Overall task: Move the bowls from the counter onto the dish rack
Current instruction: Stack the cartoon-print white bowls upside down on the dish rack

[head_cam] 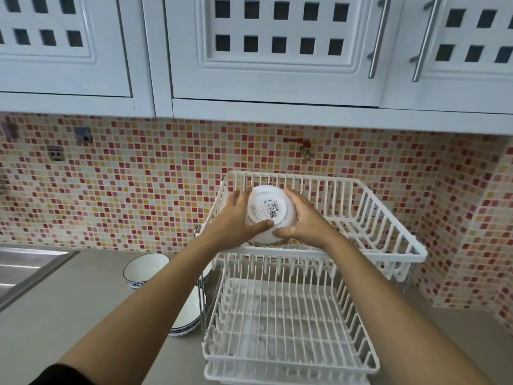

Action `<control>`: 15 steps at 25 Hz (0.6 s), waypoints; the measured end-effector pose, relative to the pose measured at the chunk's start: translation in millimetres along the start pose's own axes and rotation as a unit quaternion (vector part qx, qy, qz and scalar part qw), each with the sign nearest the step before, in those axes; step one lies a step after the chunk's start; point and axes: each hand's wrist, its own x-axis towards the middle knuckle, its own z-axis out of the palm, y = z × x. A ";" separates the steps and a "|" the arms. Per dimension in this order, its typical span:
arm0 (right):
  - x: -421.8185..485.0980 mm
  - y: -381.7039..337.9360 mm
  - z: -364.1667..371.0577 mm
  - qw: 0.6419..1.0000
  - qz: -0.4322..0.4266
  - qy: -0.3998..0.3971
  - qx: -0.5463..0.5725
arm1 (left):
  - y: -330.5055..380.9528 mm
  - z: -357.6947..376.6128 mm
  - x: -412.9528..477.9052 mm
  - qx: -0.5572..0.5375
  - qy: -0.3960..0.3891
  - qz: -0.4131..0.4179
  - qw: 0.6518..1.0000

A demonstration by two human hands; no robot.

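Note:
A white bowl (270,211) is turned upside down, its labelled base facing me, over the left part of the top tier of a white two-tier dish rack (388,223). My left hand (236,218) grips its left side and my right hand (305,220) its right side. The bowl's patterned rim shows just below my thumbs, at the tier's front edge. Two more white bowls with blue rims stand on the grey counter left of the rack: one upright bowl (144,269) further back, and a nearer bowl (188,315) partly hidden by my left forearm.
The rack's lower tier (291,329) has bare wire slots. A steel sink edge (33,262) lies at the far left. White wall cabinets (277,51) hang overhead. A red tap (302,145) sticks out of the mosaic tile wall behind the rack.

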 end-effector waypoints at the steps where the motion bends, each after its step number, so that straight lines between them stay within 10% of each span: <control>1: 0.5 -1.9 -0.8 1.000 -0.002 0.010 0.000 | -0.3 -1.5 0.4 -0.018 0.018 0.003 1.000; 15: 56.8 -145.8 121.7 0.983 -0.130 0.126 -0.042 | -104.8 -137.5 -42.0 -0.042 0.199 -0.068 0.977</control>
